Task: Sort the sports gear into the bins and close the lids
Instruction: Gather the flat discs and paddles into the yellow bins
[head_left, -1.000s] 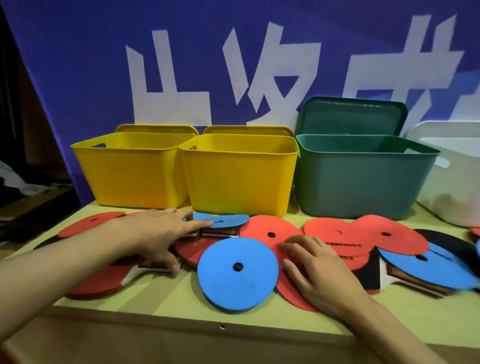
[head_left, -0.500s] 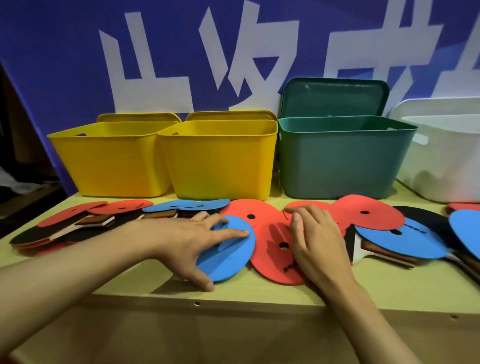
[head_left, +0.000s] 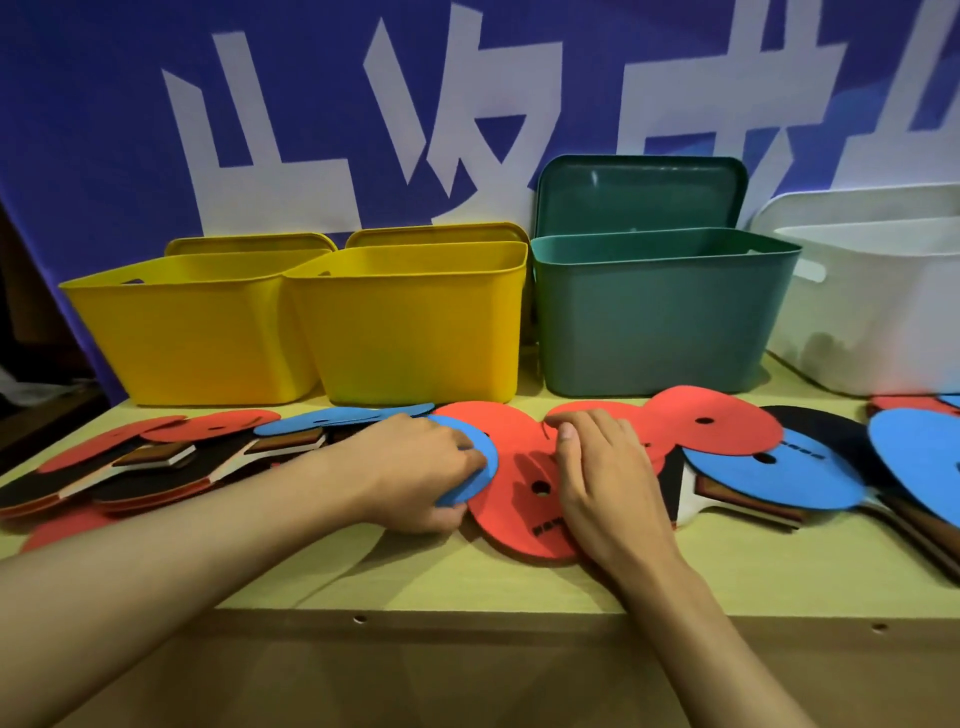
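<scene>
Left hand (head_left: 421, 470) grips the blue foam disc (head_left: 475, 470) by its 9 o'clock edge; right hand (head_left: 605, 480) rests flat, fingers relaxed, on the red disc (head_left: 519, 486). Discs look light and floppy, so pinch the rim.

Left hand (head_left: 415, 467) curled (gripping), right hand (head_left: 602, 478) flat

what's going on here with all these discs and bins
A person is sorting flat foam discs and paddles spread along a table. The left hand grips a blue disc at its edge, while the right hand presses flat on a red disc. Behind them stand two yellow bins, a green bin and a white bin, all open, with nothing visibly sorted in yet.
</scene>
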